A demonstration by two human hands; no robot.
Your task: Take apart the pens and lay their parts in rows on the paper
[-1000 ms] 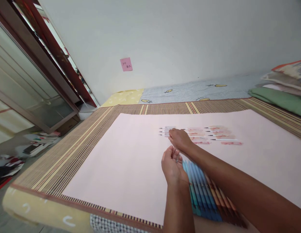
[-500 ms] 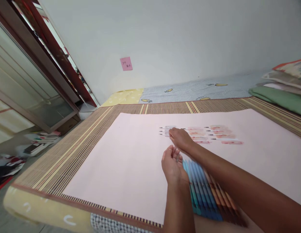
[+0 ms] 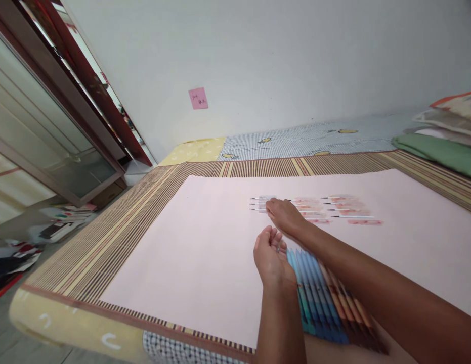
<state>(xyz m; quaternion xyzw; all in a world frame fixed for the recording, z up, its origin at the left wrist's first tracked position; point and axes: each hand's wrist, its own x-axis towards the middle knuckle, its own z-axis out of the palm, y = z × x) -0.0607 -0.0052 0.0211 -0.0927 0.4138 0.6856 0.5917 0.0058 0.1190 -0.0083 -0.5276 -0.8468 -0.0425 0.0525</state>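
Note:
Beneath the fingers of my right hand (image 3: 286, 215) lies the left group of thin brushes (image 3: 260, 204), dark tips pointing left. The fingers are bent and pressed together, hiding whatever is in them. My left hand (image 3: 271, 255) is just nearer me, palm turned to the right, fingers curled loosely. A small shiny bit shows by its fingers, too small to name. Further right lie more thin brushes (image 3: 352, 217) beside pale pink and orange strips (image 3: 349, 206). Close to my left wrist is a fan of blue-green pens (image 3: 314, 290) and orange-brown pens (image 3: 349, 308), partly behind my right forearm.
A large pale pink sheet (image 3: 182, 253) covers much of a striped mat (image 3: 117, 227) on a bed. Folded green cloth (image 3: 432, 151) and cushions lie at the right. A pink note (image 3: 198, 98) is on the wall. Books (image 3: 64, 222) are at the far left.
Both hands keep nearly the same place and shape. The whole view has shifted very slightly.

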